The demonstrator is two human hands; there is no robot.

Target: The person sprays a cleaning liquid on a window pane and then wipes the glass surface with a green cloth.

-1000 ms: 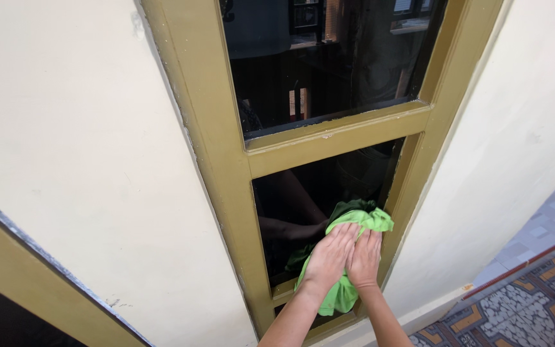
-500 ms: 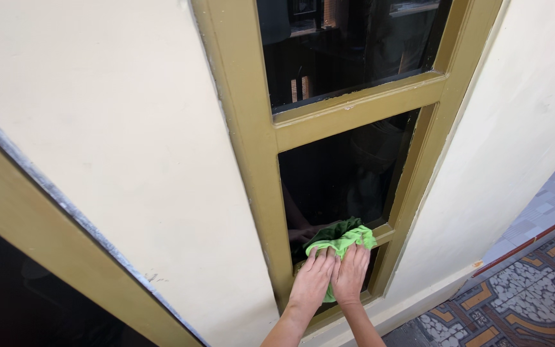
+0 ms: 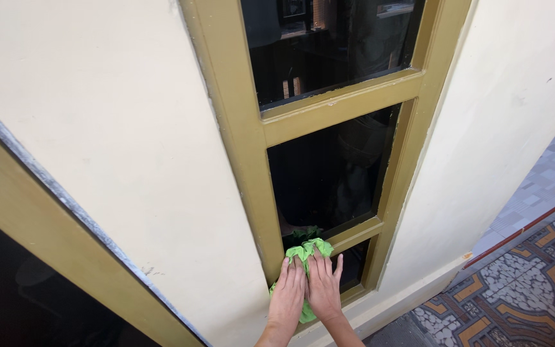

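A: Nearest the camera, what do the two hands do?

B: The left hand [image 3: 288,295] and the right hand [image 3: 324,289] lie side by side, thumbs touching, fingers extended and flat. Neither is curled into a grasp; both palms press a green cloth [image 3: 308,250] against the window.

A: Where exactly is the cloth?

B: Bunched under the fingertips at the lower left corner of the middle pane [image 3: 329,173], where the glass meets the olive-brown frame [image 3: 242,135]. Its top shows above the fingers, and a strip shows between the wrists, over the small bottom pane [image 3: 352,265].

A: And beyond the hands?

B: A horizontal crossbar [image 3: 338,106] separates the middle pane from the upper pane [image 3: 329,45], whose dark glass carries reflections. A cream wall [image 3: 110,128] flanks the frame on both sides. At the lower right lies a patterned tiled floor [image 3: 528,283].
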